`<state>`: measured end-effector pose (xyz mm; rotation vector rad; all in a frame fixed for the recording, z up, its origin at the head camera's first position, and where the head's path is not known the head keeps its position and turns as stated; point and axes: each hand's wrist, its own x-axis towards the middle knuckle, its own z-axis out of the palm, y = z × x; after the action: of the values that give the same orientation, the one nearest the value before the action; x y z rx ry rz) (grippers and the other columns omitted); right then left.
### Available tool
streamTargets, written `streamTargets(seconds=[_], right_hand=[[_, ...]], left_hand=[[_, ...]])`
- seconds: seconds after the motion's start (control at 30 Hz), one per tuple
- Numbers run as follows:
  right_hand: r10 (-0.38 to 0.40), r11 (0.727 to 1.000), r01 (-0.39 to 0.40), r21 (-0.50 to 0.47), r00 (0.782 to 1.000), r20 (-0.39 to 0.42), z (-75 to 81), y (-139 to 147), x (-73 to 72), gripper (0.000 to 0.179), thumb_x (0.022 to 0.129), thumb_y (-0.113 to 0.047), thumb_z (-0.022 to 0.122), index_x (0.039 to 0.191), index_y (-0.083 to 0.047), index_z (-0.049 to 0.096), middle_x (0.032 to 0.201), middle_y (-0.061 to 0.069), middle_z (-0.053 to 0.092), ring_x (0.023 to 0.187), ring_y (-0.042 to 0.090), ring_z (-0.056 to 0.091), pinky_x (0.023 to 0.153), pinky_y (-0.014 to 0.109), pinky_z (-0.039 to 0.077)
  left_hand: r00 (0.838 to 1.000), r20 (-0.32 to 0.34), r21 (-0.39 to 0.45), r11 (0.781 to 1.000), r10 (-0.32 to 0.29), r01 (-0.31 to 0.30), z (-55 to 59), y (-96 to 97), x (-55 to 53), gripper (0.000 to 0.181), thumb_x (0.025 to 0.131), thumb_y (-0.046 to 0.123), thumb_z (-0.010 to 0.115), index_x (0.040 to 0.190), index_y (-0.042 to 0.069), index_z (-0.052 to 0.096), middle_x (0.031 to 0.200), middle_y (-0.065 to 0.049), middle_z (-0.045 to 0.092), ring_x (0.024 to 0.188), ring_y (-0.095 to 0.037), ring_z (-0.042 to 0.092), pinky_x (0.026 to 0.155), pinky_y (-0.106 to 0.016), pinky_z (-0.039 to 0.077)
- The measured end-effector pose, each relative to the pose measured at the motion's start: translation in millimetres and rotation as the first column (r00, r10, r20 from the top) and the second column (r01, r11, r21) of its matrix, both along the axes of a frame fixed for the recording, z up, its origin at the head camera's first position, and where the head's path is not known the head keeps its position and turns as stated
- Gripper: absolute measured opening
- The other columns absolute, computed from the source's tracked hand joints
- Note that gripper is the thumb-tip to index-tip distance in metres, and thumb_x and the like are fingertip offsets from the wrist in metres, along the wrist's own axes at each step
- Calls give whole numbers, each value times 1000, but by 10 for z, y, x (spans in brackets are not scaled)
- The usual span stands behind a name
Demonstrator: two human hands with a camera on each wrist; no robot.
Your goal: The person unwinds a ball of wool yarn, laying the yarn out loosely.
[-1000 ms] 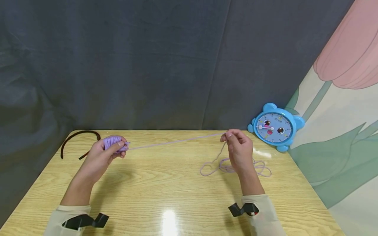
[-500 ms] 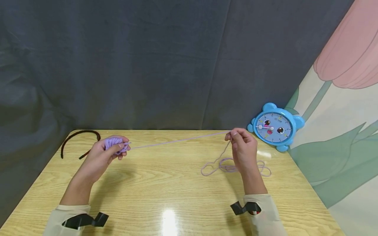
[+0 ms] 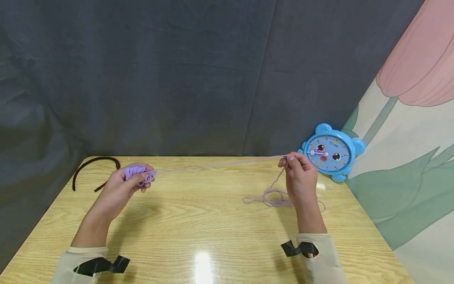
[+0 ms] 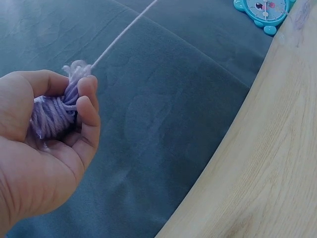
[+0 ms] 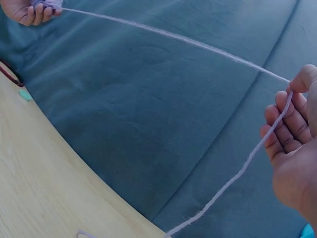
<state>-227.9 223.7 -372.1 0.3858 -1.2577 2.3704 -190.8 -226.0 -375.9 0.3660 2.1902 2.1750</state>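
A small ball of lilac yarn (image 3: 134,172) lies in my left hand (image 3: 118,192), with the thumb and curled fingers gripping it; the left wrist view shows its wound strands (image 4: 52,118) against the palm. From it a strand of yarn (image 5: 168,34) stretches across to my right hand (image 3: 300,179). There the thumb and forefinger pinch the strand, the other fingers loosely bent. Below that pinch the yarn hangs down to a loose tangle of loops (image 3: 276,198) on the table, partly hidden behind the right wrist. Both hands are held above the table.
A blue bear-shaped clock (image 3: 330,154) stands at the table's back right corner. At the back left lies a dark brown curved cord (image 3: 95,158). The wooden table (image 3: 213,221) ends at a dark curtain (image 3: 177,79). A small green piece (image 5: 25,94) shows near the cord.
My right hand has moved right and slightly up, lengthening the strand between the hands. The leftmost loop on the table has flattened and been drawn in. The left hand has hardly moved.
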Motion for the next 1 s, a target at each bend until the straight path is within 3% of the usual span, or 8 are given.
streamTargets(seconds=[0.53, 0.83, 1.0], right_hand=[[-45, 998, 45, -50, 999, -3, 38, 131, 11, 19, 102, 4, 56, 87, 2, 68, 74, 9, 63, 71, 20, 63, 75, 25, 56], [-39, 994, 34, -101, 998, -47, 64, 202, 23, 18, 101, 6, 56, 87, 5, 67, 73, 11, 65, 70, 21, 64, 74, 26, 56], [-60, 993, 57, -103, 998, -29, 70, 245, 25, 17, 101, 5, 57, 87, 4, 68, 74, 11, 65, 70, 21, 64, 75, 26, 57]], left_hand=[[1000, -6, 21, 999, 28, -28, -14, -4, -11, 11, 105, 16, 61, 112, 9, 65, 100, 4, 66, 84, -8, 61, 71, -21, 54], [998, 17, -8, 998, 65, -65, -5, -6, 0, 9, 104, 18, 63, 110, 12, 67, 99, 5, 67, 82, -9, 61, 72, -22, 56], [997, 27, -23, 997, 79, -78, 0, -10, 8, 10, 104, 19, 64, 111, 12, 66, 100, 6, 68, 83, -8, 62, 73, -21, 56]])
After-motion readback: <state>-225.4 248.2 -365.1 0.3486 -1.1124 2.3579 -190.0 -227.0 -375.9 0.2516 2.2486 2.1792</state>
